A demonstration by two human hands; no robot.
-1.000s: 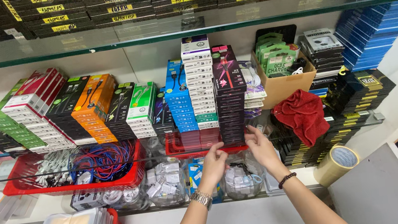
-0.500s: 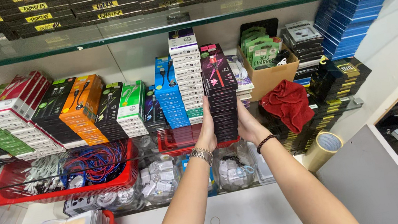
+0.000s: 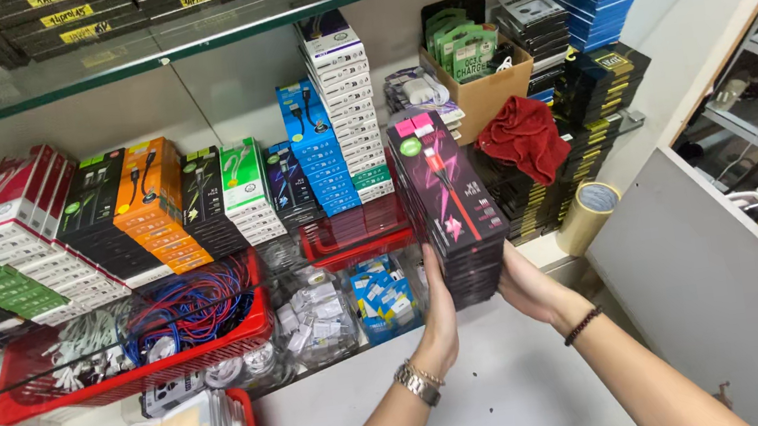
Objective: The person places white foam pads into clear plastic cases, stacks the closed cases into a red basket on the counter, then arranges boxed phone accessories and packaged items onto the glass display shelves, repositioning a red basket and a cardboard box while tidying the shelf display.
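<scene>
Both my hands hold a tall stack of black boxes with pink and red print (image 3: 450, 202), lifted clear of the shelf and tilted toward me. My left hand (image 3: 440, 316), with a metal watch on its wrist, presses the stack's left side. My right hand (image 3: 525, 284), with a bead bracelet on its wrist, supports the stack's lower right side. Behind the stack lies a small red tray (image 3: 355, 233) on the glass shelf.
Rows of boxed cables in blue (image 3: 318, 148), white (image 3: 341, 78), orange (image 3: 154, 207) and green fill the shelf. A red basket of loose cables (image 3: 130, 345) sits at left. A cardboard box (image 3: 488, 84), red cloth (image 3: 524, 139), tape roll (image 3: 588, 214) and grey counter (image 3: 724, 277) stand at right.
My hands closed on the black and pink stack, lifted it off the red tray and drew it toward me, away from the shelf.
</scene>
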